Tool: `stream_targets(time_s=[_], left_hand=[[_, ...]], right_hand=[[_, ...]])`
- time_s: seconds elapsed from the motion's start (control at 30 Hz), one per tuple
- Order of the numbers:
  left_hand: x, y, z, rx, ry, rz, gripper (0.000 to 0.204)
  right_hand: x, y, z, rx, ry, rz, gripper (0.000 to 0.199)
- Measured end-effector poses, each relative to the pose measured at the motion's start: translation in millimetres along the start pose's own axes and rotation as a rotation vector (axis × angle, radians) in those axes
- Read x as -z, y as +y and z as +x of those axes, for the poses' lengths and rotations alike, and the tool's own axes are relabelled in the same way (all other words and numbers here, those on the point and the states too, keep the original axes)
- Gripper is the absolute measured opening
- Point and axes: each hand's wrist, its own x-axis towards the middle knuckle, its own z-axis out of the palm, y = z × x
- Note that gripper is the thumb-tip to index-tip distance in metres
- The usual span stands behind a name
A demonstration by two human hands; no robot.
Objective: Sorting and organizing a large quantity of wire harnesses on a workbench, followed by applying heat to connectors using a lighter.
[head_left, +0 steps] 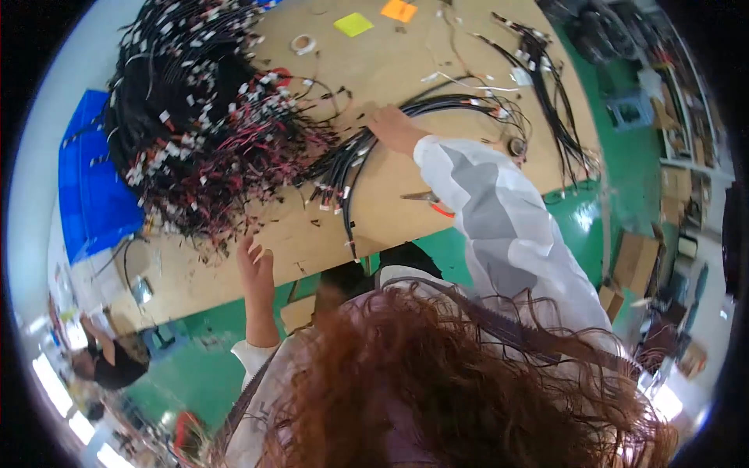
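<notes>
My right hand (395, 129) reaches across the table and closes over the middle of a bundle of black cables (437, 103). The bundle's connector ends (337, 186) fan out toward the table's front edge. Near that edge, my left hand (256, 269) is raised with its fingers loosely bent and apart, holding nothing. It is closest to the large heap of black cables with red and white ends (226, 148). Scissors (421, 196) with orange-red handles lie beside my right forearm, which partly hides them.
Another bundle of black cables (546, 93) lies on the right of the table (367, 62). A tape roll (303, 44), a yellow note (353, 25) and an orange note (399, 10) are farther back. A blue bin (94, 187) stands left; a person (117, 360) is at lower left.
</notes>
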Motion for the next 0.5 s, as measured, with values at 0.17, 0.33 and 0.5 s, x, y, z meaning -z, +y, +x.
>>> stream_targets(time_s=[0.17,0.33,0.5], left_hand=[[14.5,-17.6,-16.8,0.085,0.111,-0.067,0.041],[-3.0,1.8,-28.2,0.097,0.126,-0.107,0.041],[-22.2,10.7,-22.3,0.056,0.03,-0.2,0.043]], right_hand=[[-27.5,27.0,1.5,0.119,0.124,0.08,0.039],[10.1,39.9,-16.0,0.254,-0.04,0.427,0.03],[107.9,44.5,-36.6,0.328,-0.127,0.345,0.031]])
